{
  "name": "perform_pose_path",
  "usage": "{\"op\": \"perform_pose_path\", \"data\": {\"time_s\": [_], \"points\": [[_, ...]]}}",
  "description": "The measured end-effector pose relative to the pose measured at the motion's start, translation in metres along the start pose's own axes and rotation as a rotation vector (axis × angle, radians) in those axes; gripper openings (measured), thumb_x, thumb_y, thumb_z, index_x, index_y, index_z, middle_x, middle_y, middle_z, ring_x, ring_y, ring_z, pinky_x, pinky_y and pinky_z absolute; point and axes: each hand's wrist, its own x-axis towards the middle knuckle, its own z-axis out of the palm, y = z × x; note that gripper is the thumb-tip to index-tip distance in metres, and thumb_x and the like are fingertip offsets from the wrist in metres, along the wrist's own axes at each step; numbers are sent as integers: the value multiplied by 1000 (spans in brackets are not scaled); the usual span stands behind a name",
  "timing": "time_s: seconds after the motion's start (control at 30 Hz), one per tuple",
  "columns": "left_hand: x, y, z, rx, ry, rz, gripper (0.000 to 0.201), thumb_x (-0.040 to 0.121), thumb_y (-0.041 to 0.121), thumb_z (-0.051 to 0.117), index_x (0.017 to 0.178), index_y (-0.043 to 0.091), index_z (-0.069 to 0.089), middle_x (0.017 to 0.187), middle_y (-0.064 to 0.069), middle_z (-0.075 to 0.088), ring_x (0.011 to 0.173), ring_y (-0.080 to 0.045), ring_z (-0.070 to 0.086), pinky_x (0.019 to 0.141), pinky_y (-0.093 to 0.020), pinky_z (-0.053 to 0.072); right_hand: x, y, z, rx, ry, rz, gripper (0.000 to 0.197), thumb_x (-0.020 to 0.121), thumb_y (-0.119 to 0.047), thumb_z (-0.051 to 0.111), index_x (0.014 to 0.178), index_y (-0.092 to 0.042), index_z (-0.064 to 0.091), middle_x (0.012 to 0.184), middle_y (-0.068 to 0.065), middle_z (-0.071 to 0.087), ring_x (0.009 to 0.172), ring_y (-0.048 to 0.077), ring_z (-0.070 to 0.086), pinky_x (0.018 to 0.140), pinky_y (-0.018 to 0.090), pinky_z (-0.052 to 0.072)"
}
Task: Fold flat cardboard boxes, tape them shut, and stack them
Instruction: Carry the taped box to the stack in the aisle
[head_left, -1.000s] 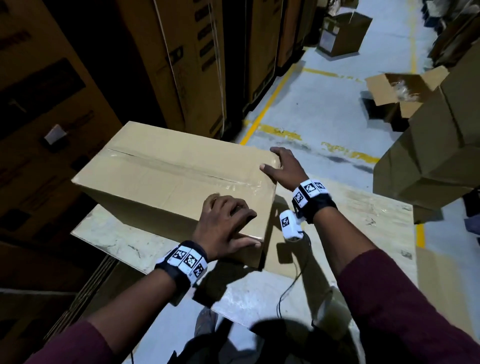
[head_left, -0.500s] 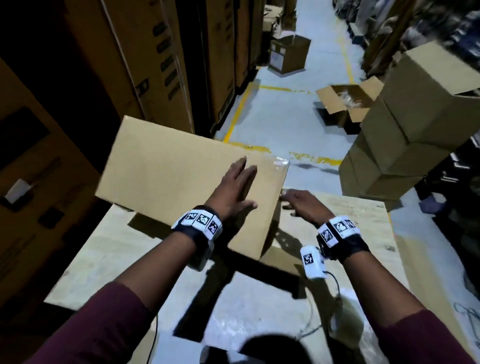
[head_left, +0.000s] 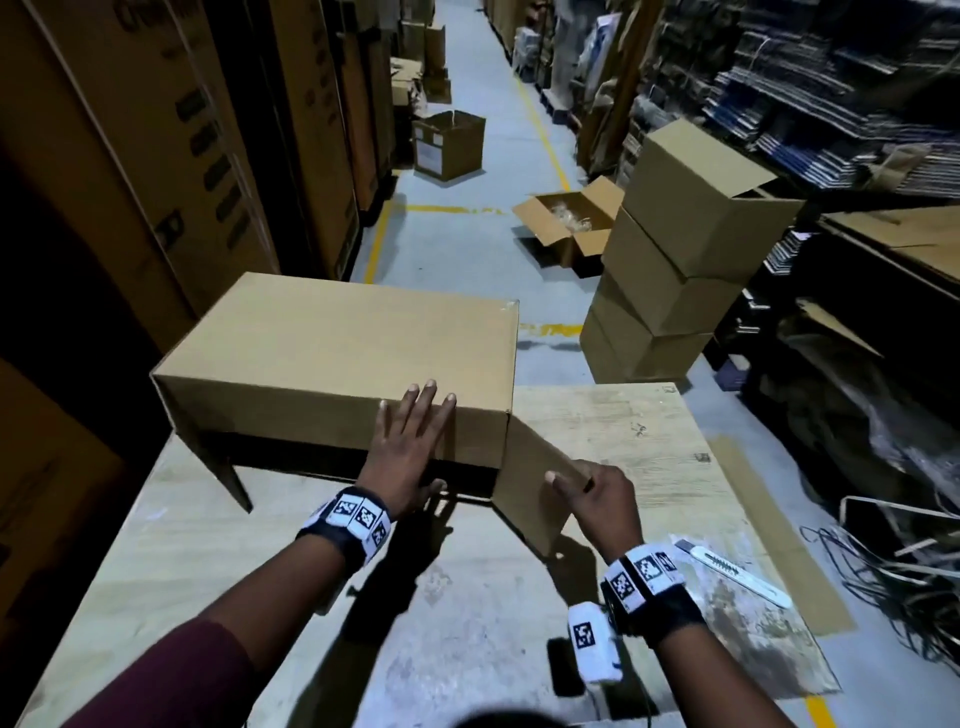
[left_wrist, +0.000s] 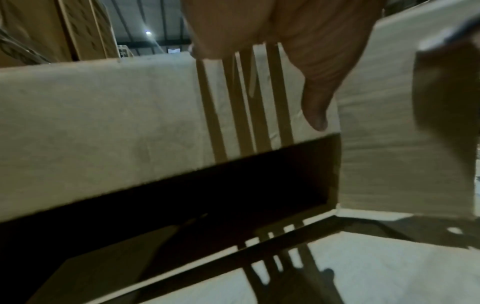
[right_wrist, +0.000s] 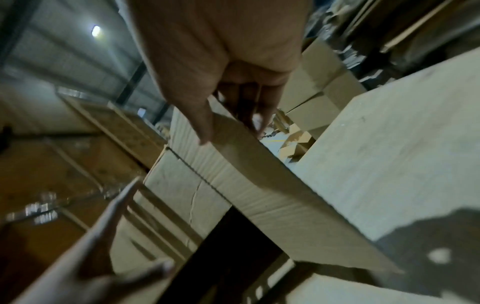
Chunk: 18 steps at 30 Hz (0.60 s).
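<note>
Your box (head_left: 343, 353) lies on its side on the table (head_left: 613, 431), open end toward you. Your left hand (head_left: 410, 457) presses flat, fingers straight, on the upper flap; your right hand (head_left: 597, 499) pinches the side flap (head_left: 530, 483). 1 second ago the taped seam faced up.
</note>
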Motion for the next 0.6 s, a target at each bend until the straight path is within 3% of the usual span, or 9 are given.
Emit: {"op": "perform_pose_path", "data": {"time_s": [0.1, 0.17, 0.23, 0.3, 0.33, 0.4, 0.5, 0.6], "points": [[-4, -13, -6, 6, 167, 32, 145, 53, 50, 91, 160, 21, -1, 166, -13, -13, 153, -29, -14, 117, -64, 7, -26, -33, -11, 352, 142, 27, 22, 90, -21, 76, 71, -17, 68, 61, -16, 68, 57, -2, 64, 58, 16, 46], [0, -21, -18, 62, 204, 51, 152, 41, 38, 96, 159, 21, 2, 165, -13, -17, 152, -29, -17, 116, -66, 11, -35, -51, -19, 387, 196, -27, 46, 93, -20, 72, 58, -22, 42, 43, -19, 44, 42, -1, 40, 48, 15, 31], [11, -28, -33, 92, 195, 59, 152, 36, 29, 96, 159, 21, 6, 166, -12, -15, 153, -31, -11, 116, -66, 13, -34, -55, -28, 402, 225, -37, 53, 94, -20, 70, 60, -22, 29, 41, -16, 30, 41, 1, 28, 47, 18, 25], [31, -37, -50, 89, 194, 88, 135, 44, 23, 91, 157, 23, 17, 167, -11, 7, 152, -35, 12, 115, -64, 21, -28, -47, -42, 436, 185, 16, 54, 94, -27, 71, 64, -22, 25, 51, -15, 24, 47, 4, 26, 54, 22, 31], [43, -41, -59, 66, 202, 131, 121, 51, 18, 88, 154, 24, 26, 163, -10, 24, 147, -36, 27, 114, -61, 28, -27, -44, -49, 428, 180, 46, 56, 92, -34, 73, 67, -22, 25, 57, -7, 21, 52, 10, 27, 59, 27, 36], [70, -46, -79, -26, 231, 281, 89, 61, 7, 84, 142, 22, 49, 142, -10, 56, 128, -36, 54, 104, -50, 44, -28, -34, -62, 427, 168, 104, 58, 91, -43, 73, 68, -23, 24, 65, 1, 20, 57, 15, 33, 68, 35, 43], [101, -27, -111, -127, 121, 374, 63, 74, -1, 74, 132, 20, 64, 131, -7, 65, 119, -31, 60, 97, -40, 49, -34, -24, -83, 453, 170, 198, 52, 97, -30, 67, 68, -22, 25, 60, -5, 25, 46, 7, 38, 63, 29, 43], [127, 4, -128, -125, 109, 351, 37, 93, 7, 56, 128, 16, 65, 122, -12, 65, 115, -33, 59, 89, -42, 46, -37, -21, -99, 439, 190, 248, 49, 99, -26, 64, 70, -22, 24, 53, -10, 21, 38, 3, 28, 51, 26, 30]]}}
